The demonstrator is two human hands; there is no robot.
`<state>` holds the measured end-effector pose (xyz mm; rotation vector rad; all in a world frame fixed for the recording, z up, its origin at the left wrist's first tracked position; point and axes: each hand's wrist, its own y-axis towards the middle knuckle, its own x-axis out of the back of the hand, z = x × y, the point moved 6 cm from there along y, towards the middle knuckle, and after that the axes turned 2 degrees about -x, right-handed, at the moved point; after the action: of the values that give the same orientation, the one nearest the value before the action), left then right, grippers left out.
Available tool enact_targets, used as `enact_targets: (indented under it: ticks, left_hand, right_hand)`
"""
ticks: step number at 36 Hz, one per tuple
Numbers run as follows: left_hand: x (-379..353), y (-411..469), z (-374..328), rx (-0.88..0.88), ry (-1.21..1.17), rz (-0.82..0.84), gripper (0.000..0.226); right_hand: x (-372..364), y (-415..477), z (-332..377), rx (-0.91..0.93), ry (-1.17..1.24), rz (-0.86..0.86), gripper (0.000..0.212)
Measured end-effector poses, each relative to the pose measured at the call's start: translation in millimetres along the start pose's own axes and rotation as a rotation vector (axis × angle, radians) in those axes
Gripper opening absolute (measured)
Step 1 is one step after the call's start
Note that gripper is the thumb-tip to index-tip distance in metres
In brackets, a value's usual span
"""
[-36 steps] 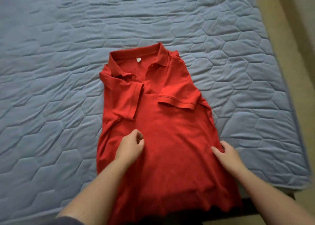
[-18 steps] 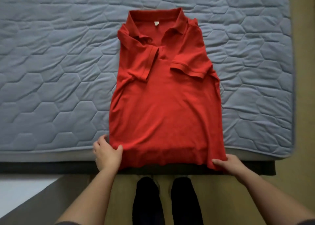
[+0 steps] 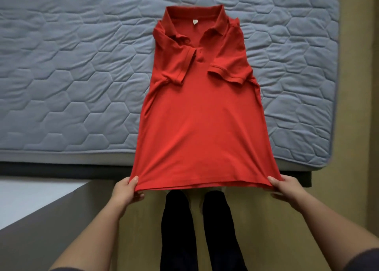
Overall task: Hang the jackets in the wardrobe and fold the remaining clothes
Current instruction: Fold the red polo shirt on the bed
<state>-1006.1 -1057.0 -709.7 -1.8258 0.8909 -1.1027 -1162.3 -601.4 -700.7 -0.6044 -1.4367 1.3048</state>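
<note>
A red polo shirt (image 3: 201,123) lies face up on the grey-blue quilted mattress (image 3: 71,82), collar at the far end, both short sleeves folded in over the chest. Its lower part hangs out past the mattress edge, stretched taut between my hands. My left hand (image 3: 126,190) pinches the hem's left corner, thumb on top. At the right corner of the hem, my right hand (image 3: 286,189) pinches the fabric the same way.
The mattress sits on a dark bed base (image 3: 51,169). Below the hem are my legs in dark trousers (image 3: 201,233) on a tan floor (image 3: 272,236). A grey and white piece of furniture (image 3: 30,213) stands at the lower left. Floor runs along the bed's right side.
My hands slid from the shirt's middle down to its hem corners, gripped them and pulled the hem out past the mattress edge. The view tipped down toward my legs.
</note>
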Motion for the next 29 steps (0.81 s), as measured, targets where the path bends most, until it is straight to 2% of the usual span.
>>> enact_targets:
  ticks: [3,8,12,15,18,21,26,29]
  left_hand:
    - [9,-30,-3,0.009,0.028,0.007,0.029]
    - [40,-88,14,0.098,0.09,0.16,0.025]
    - [66,-120,-2,0.074,0.043,0.2,0.028]
    - [72,-126,-48,-0.01,-0.056,0.161,0.026]
    - [60,-126,-107,-0.064,-0.311,0.173,0.02]
    - [46,-124,-178,-0.154,-0.49,0.185,0.023]
    - [21,-119,-293,-0.403,-0.621,0.259,0.017]
    - [4,-111,-317,-0.431,-0.537,0.216,0.033]
  right_hand:
    - [10,-33,-5,-0.019,0.014,-0.005,0.009]
    - [37,-100,-26,-0.049,0.018,0.018,0.008]
    - [50,-139,-15,-0.035,0.096,0.052,0.008]
    - [50,-151,30,0.027,0.258,0.047,0.008]
    - [47,-153,93,0.075,0.489,0.056,0.019]
    - [42,-152,165,0.154,0.617,0.109,0.026]
    - [39,-155,279,0.429,0.665,0.179,0.02]
    - [33,-154,304,0.523,0.605,0.2,0.014]
